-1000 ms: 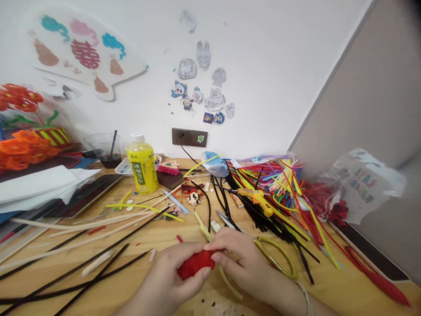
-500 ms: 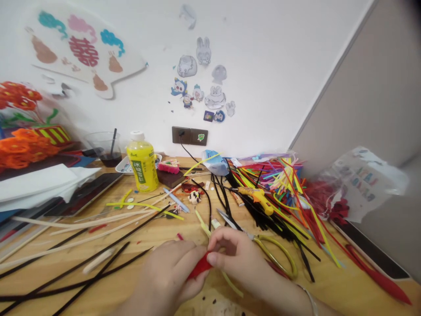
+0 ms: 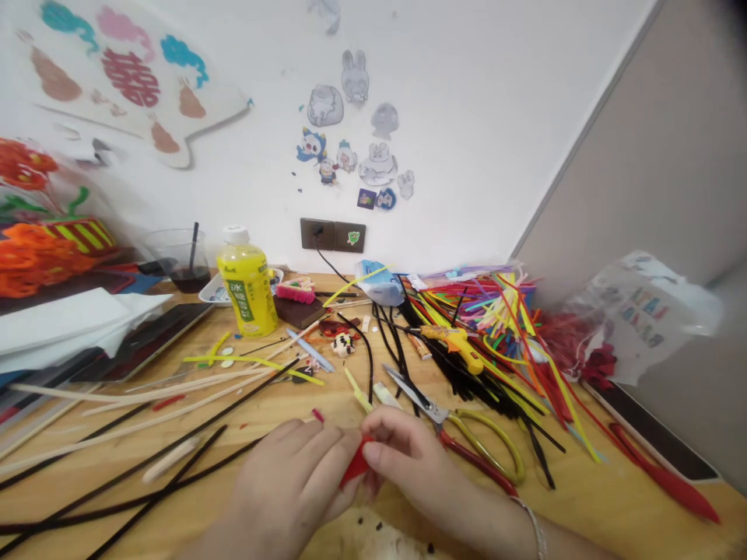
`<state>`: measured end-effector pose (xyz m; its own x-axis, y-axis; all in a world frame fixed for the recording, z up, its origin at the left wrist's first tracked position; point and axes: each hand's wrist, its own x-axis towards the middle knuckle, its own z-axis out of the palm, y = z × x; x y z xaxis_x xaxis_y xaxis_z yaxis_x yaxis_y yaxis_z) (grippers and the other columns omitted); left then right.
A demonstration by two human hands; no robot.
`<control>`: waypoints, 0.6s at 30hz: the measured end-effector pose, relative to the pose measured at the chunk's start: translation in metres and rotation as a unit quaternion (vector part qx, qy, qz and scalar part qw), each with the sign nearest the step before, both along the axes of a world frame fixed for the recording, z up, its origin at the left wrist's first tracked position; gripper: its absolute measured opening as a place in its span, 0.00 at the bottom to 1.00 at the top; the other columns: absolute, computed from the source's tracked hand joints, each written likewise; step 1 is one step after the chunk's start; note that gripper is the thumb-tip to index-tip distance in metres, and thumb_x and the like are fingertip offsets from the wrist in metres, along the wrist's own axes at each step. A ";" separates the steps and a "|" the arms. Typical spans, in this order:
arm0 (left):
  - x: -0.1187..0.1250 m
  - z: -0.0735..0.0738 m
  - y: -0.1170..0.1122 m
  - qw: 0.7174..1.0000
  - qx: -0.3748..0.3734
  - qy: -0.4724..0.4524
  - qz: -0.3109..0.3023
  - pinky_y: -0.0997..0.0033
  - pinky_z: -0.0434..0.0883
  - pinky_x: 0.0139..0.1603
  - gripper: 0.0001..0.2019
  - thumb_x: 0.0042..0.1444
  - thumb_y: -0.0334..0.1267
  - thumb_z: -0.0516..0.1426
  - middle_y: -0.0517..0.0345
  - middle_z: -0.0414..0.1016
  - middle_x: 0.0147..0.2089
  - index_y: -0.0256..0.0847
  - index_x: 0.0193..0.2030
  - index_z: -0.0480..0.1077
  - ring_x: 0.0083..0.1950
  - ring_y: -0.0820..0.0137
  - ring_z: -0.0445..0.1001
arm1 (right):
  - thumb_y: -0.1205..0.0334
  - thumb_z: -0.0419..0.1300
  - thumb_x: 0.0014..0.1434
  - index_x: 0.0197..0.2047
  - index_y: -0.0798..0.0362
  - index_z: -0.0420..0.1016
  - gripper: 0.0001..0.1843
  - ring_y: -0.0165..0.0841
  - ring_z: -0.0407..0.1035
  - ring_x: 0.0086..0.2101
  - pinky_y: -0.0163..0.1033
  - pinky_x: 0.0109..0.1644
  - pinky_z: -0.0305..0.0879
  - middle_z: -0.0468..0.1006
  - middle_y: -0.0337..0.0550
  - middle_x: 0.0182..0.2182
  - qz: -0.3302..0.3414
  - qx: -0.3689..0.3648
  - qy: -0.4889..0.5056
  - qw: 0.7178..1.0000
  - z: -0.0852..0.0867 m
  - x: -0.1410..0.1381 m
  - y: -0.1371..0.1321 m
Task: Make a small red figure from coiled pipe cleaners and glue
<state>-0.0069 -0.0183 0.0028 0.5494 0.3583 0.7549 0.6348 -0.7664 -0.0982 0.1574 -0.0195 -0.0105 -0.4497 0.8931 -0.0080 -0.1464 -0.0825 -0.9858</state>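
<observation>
The left hand (image 3: 285,486) and right hand (image 3: 417,459) are together, clamped on a small red fuzzy chenille piece (image 3: 355,465); yellow-handled steel scissors (image 3: 461,432) lie just beside, on the wooden surface (image 3: 589,498).

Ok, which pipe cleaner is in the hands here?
The red pipe cleaner, pinched between the left hand and right hand; every other one lies loose on the table.

The left hand (image 3: 285,474) and right hand (image 3: 414,459) meet low at centre, close together, fingers curled inward — a tight pinching pose (the right fingertips (image 3: 373,457) reach toward the left palm). Both wrists bend slightly inward; the right forearm (image 3: 496,517) runs off toward the lower right.
</observation>
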 end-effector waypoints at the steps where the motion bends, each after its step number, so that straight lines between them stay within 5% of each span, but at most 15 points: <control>1: 0.001 0.003 -0.001 1.000 0.008 -0.002 -0.002 0.73 0.65 0.23 0.09 0.58 0.36 0.49 0.61 0.75 0.22 0.41 0.29 0.67 0.20 0.73 0.70 | 0.51 0.59 0.52 0.31 0.56 0.66 0.15 0.25 0.64 0.21 0.32 0.27 0.63 0.68 0.34 0.21 0.007 0.010 0.004 1.000 -0.001 0.000 -0.001; 8: 0.003 0.010 -0.003 1.000 0.014 -0.002 0.001 0.73 0.63 0.22 0.10 0.58 0.33 0.48 0.62 0.72 0.19 0.41 0.26 0.65 0.20 0.73 0.68 | 0.53 0.56 0.56 0.29 0.55 0.64 0.13 0.26 0.66 0.22 0.33 0.28 0.64 0.68 0.36 0.22 0.008 0.069 0.010 0.998 -0.009 0.001 -0.004; 18: 0.001 0.008 -0.005 1.000 0.004 0.010 -0.024 0.73 0.58 0.24 0.10 0.60 0.34 0.47 0.64 0.71 0.21 0.41 0.29 0.65 0.20 0.74 0.65 | 0.59 0.57 0.50 0.26 0.54 0.61 0.10 0.24 0.63 0.17 0.30 0.23 0.62 0.67 0.32 0.17 -0.001 -0.002 0.014 1.000 -0.004 -0.005 -0.002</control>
